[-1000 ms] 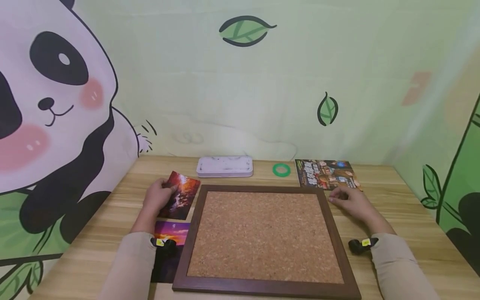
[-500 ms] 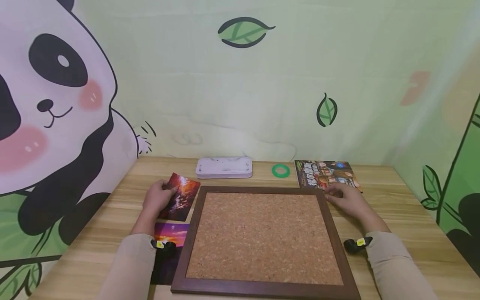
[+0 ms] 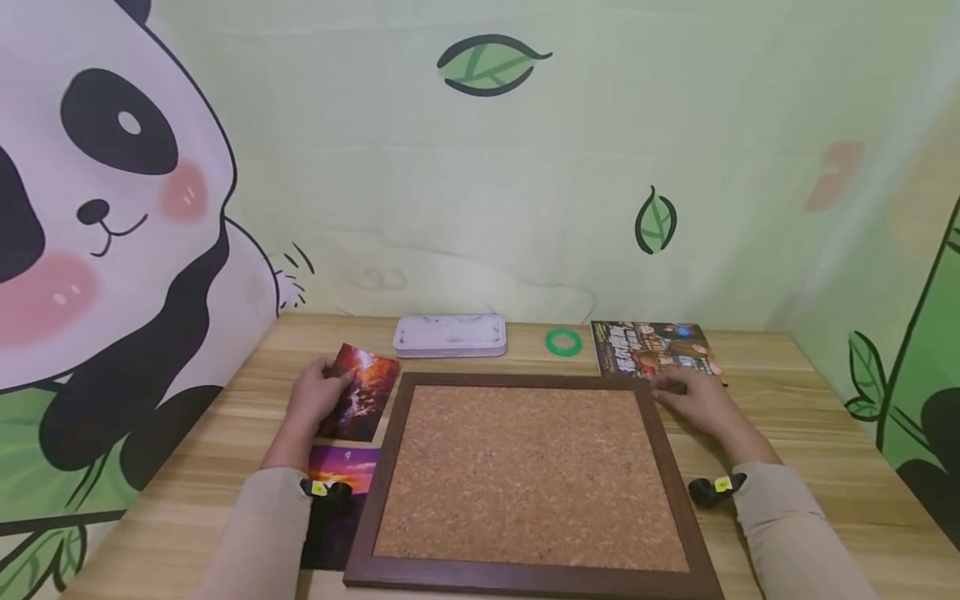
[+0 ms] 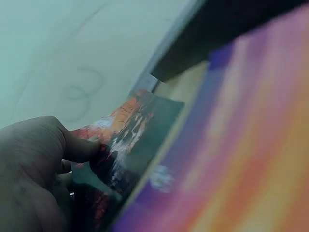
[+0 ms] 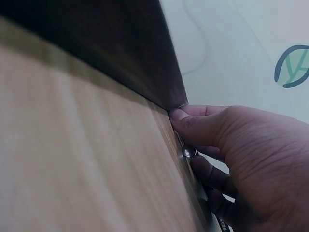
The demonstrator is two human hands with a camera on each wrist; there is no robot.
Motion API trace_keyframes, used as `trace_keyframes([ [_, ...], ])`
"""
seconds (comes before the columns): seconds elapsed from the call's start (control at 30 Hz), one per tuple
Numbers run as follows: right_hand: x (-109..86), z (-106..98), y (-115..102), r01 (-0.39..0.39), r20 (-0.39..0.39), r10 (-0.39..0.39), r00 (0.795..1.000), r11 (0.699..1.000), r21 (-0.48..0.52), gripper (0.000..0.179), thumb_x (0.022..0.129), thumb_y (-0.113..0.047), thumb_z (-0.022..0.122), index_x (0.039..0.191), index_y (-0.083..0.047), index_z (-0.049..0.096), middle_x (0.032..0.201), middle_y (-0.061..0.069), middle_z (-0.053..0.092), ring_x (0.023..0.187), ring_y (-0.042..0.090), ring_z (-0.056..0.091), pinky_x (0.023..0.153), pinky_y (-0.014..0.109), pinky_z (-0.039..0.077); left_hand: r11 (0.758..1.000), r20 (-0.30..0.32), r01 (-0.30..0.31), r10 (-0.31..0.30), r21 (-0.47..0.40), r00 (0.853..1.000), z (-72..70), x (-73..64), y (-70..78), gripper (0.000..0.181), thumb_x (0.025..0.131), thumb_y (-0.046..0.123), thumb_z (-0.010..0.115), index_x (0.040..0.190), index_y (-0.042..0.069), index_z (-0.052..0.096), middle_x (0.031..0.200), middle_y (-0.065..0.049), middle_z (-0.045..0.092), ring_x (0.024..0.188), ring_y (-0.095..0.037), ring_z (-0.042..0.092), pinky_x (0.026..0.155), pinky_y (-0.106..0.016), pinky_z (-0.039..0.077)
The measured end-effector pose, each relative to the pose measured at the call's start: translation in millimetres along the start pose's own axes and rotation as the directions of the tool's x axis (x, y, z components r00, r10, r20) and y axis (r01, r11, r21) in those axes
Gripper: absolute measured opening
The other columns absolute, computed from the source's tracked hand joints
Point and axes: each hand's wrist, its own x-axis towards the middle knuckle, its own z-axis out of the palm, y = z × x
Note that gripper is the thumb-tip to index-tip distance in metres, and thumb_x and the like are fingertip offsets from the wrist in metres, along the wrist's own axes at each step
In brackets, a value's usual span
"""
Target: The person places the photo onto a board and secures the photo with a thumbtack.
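Head view, nearest first: two pale sleeves (image 3: 255,533) reach in from the bottom, each with a black wrist camera (image 3: 705,493) at its cuff. Between the forearms a framed corkboard (image 3: 532,475) lies on the wood-grained table (image 3: 817,425). Along its left side I can see a purple sunset photo (image 3: 345,468), partly covered by the left arm's camera; whether it runs beneath the frame, I cannot tell. Further on, the left hand (image 3: 312,393) pinches a red-orange photo (image 3: 369,392) at its left edge, thumb on top, just beside the frame's far left corner. Across from it the right hand (image 3: 701,404) has its fingers bent, thumb and forefinger pinching the far right corner. Past that hand lies a colourful booklet (image 3: 652,350), with a green ring (image 3: 550,342) left of it, then a whitish case (image 3: 450,335). Behind everything stands a pale green wall (image 3: 375,125) showing leaves (image 3: 495,65) and a big panda (image 3: 127,246).
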Motion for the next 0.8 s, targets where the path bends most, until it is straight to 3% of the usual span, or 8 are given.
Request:
trace_keyframes([
  [0.2, 0.4, 0.2, 1.0, 0.028, -0.021, -0.028, 0.999, 1.0, -0.011, 0.006, 0.093, -0.006, 0.07, 0.099, -0.007, 0.072, 0.101, 0.012, 0.071, 0.098, 0.036, 0.065, 0.088, 0.056, 0.048, 0.974, -0.022, 0.026, -0.032, -0.223, 0.999, -5.7, 1.6, 7.9, 0.047, 0.102, 0.019, 0.054, 0.14, -0.005, 0.042, 0.135, -0.027, 0.05, 0.114, -0.034, 0.05, 0.093, -0.045, 0.043],
  [0.37, -0.4, 0.8, -0.6, 0.058, -0.013, -0.058, 0.998, 0.998, -0.024, 0.005, 0.093, -0.005, 0.068, 0.098, -0.005, 0.071, 0.104, 0.016, 0.069, 0.102, 0.039, 0.063, 0.091, 0.058, 0.046, 0.947, -0.033, 0.036, -0.049, -0.319, 0.998, -10.0, 1.4, 15.1, 0.047, 0.103, 0.021, 0.055, 0.142, -0.001, 0.041, 0.134, -0.022, 0.051, 0.109, -0.025, 0.051, 0.088, -0.035, 0.041],
  [0.47, -0.7, 1.8, -1.0, 0.073, -0.012, -0.073, 0.997, 0.997, -0.032, 0.004, 0.094, -0.005, 0.067, 0.097, -0.004, 0.07, 0.104, 0.017, 0.068, 0.102, 0.04, 0.062, 0.091, 0.058, 0.046, 0.917, -0.019, 0.043, -0.055, -0.397, 0.998, -10.8, -1.0, 22.1, 0.048, 0.103, 0.024, 0.056, 0.143, 0.004, 0.038, 0.135, -0.017, 0.052, 0.105, -0.02, 0.054, 0.086, -0.032, 0.043],
  [0.57, -1.1, 2.0, -1.5, 0.052, -0.017, -0.053, 0.998, 0.998, -0.021, 0.006, 0.096, -0.007, 0.066, 0.099, -0.004, 0.069, 0.105, 0.016, 0.068, 0.103, 0.039, 0.062, 0.091, 0.057, 0.046, 0.868, 0.007, 0.034, -0.035, -0.496, 0.999, -10.7, -4.7, 32.4, 0.051, 0.103, 0.02, 0.056, 0.146, 0.012, 0.028, 0.137, -0.016, 0.05, 0.101, -0.016, 0.057, 0.086, -0.032, 0.045],
  [0.67, -1.9, 1.3, -1.9, -0.013, -0.032, 0.013, 0.999, 1.0, -0.002, 0.011, 0.099, -0.014, 0.063, 0.104, -0.005, 0.069, 0.107, 0.016, 0.069, 0.106, 0.039, 0.062, 0.092, 0.057, 0.046, 0.825, 0.046, 0.001, 0.031, -0.566, 0.998, -9.4, -8.8, 43.6, 0.062, 0.104, 0.011, 0.053, 0.151, 0.018, 0.014, 0.141, -0.019, 0.045, 0.1, -0.014, 0.058, 0.088, -0.031, 0.045],
  [0.8, -1.9, 1.4, -3.2, -0.058, -0.122, 0.063, 0.991, 0.997, 0.043, 0.018, 0.101, -0.02, 0.061, 0.108, -0.005, 0.067, 0.113, 0.019, 0.069, 0.107, 0.04, 0.063, 0.089, 0.056, 0.049, 0.816, 0.092, -0.056, 0.133, -0.575, 0.987, -4.3, -14.8, 55.9, 0.066, 0.103, 0.003, 0.049, 0.156, 0.018, 0.013, 0.139, -0.023, 0.044, 0.103, -0.017, 0.057, 0.089, -0.03, 0.045],
])
